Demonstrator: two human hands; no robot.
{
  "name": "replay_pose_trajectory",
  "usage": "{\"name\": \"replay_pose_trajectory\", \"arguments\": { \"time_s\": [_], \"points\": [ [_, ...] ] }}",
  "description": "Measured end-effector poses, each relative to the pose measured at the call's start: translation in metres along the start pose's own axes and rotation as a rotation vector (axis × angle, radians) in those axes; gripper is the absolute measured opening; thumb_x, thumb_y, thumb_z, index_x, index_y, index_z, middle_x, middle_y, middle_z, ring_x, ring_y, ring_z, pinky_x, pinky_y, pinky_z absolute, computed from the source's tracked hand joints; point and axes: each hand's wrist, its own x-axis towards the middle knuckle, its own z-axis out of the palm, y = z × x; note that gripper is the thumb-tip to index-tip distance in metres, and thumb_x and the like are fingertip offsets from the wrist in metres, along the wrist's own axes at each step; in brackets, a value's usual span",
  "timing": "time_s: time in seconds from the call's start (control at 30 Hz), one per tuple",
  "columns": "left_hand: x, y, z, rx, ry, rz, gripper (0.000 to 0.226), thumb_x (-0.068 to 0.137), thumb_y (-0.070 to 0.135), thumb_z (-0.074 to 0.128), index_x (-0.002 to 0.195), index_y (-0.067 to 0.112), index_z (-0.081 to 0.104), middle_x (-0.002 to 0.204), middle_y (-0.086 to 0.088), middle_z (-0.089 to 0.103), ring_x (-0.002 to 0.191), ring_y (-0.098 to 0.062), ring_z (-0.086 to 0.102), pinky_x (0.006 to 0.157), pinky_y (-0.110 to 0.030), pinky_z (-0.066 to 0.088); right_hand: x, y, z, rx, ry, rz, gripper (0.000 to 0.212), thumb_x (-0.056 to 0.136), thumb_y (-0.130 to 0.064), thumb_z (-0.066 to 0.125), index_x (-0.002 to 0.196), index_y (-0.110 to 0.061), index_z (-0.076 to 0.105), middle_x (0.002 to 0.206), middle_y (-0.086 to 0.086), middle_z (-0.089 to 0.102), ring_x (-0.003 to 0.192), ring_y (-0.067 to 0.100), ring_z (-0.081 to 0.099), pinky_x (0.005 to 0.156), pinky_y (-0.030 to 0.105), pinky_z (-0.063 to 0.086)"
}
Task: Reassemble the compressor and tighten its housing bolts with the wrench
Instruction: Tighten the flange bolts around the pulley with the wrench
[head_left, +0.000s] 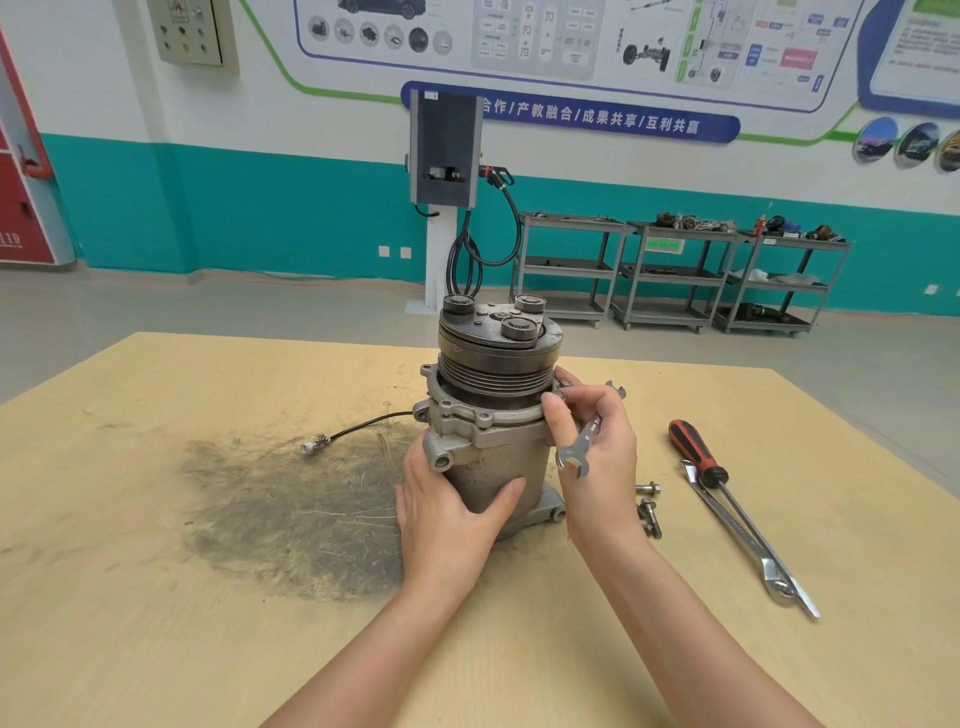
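Workshop walls with posters and shelf carts stand behind a pale wooden table (156, 649), smudged with a dark grease patch (291, 514).

On it the left hand (447, 514) wraps the lower body of the compressor (493, 415), fingers and thumb curled round the grey casing to steady it. The right hand (597, 447) is at the housing flange, on the compressor's right side: the thumb and fingertips are at a bolt (561, 387) on the rim, seemingly starting it by hand, while a small open-ended wrench (584, 441) lies tucked under the curled fingers, slanting from lower left to upper right.

The compressor stands upright, its long axis vertical, the ribbed pulley and clutch plate on top, directly ahead of both hands; the right hand is the nearer to the bolt. The casing looks worn and grimy. A thin black cable (358, 428) trails off to its left.

Just right of the base lie three loose bolts (649, 506), probably still to be fitted. Farther right rest a red-handled screwdriver (701, 457) and a longer spanner (753, 540).
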Motion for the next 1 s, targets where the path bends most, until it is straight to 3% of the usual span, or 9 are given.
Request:
{"name": "replay_pose_trajectory", "arguments": {
  "time_s": [0.3, 0.53, 0.7, 0.8, 0.9, 1.0],
  "points": [
    [-0.0011, 0.0008, -0.001, -0.002, -0.004, 0.002, 0.098, 0.066, 0.06, 0.072, 0.144, 0.014, 0.035, 0.142, -0.003, 0.04, 0.137, -0.023, 0.038, 0.114, -0.05, 0.032, -0.0026, -0.0031, -0.0027, -0.053, -0.02, -0.033, 0.009, 0.094, -0.032, 0.059, 0.098, -0.027, 0.065, 0.122, -0.004, 0.065, 0.118, 0.005, 0.057, 0.102, 0.034, 0.047],
    [-0.0009, 0.0015, -0.0009, -0.009, 0.004, 0.005, 0.096, 0.066, 0.056, 0.075, 0.143, 0.011, 0.037, 0.142, -0.005, 0.042, 0.137, -0.024, 0.038, 0.113, -0.051, 0.032, -0.0012, -0.0043, -0.0012, -0.021, -0.002, 0.013, 0.009, 0.09, -0.023, 0.067, 0.093, -0.02, 0.059, 0.126, -0.004, 0.063, 0.12, 0.004, 0.057, 0.103, 0.029, 0.046],
    [-0.0003, 0.0008, -0.0003, -0.007, 0.006, 0.007, 0.096, 0.067, 0.053, 0.077, 0.143, 0.012, 0.036, 0.142, -0.004, 0.041, 0.137, -0.023, 0.038, 0.114, -0.051, 0.031, -0.0035, -0.0056, -0.0027, -0.096, -0.023, -0.049, 0.007, 0.098, -0.023, 0.057, 0.1, -0.026, 0.063, 0.109, -0.012, 0.067, 0.109, 0.001, 0.059, 0.096, 0.029, 0.049],
    [-0.0002, 0.0009, -0.0003, -0.006, 0.005, 0.002, 0.096, 0.067, 0.054, 0.077, 0.143, 0.012, 0.036, 0.142, -0.004, 0.041, 0.137, -0.024, 0.038, 0.113, -0.051, 0.032, -0.0033, -0.0066, -0.002, -0.099, -0.022, -0.029, 0.009, 0.098, -0.024, 0.057, 0.099, -0.028, 0.064, 0.117, -0.01, 0.065, 0.115, 0.001, 0.057, 0.101, 0.029, 0.047],
    [0.0004, 0.0012, -0.0001, -0.002, 0.005, 0.004, 0.096, 0.066, 0.056, 0.076, 0.142, 0.011, 0.038, 0.141, -0.005, 0.042, 0.136, -0.025, 0.039, 0.112, -0.05, 0.033, -0.002, -0.0057, -0.0012, -0.065, -0.021, 0.008, 0.002, 0.094, -0.024, 0.062, 0.096, -0.023, 0.063, 0.124, -0.007, 0.064, 0.121, 0.005, 0.056, 0.106, 0.037, 0.045],
    [0.0003, 0.0012, -0.0002, -0.006, 0.002, 0.006, 0.096, 0.066, 0.055, 0.076, 0.142, 0.011, 0.038, 0.141, -0.005, 0.042, 0.136, -0.025, 0.039, 0.112, -0.05, 0.033, -0.0012, -0.0062, 0.0004, -0.056, 0.001, 0.026, 0.009, 0.091, -0.025, 0.066, 0.095, -0.02, 0.06, 0.127, -0.002, 0.062, 0.122, 0.009, 0.056, 0.107, 0.043, 0.044]
  ]
}}
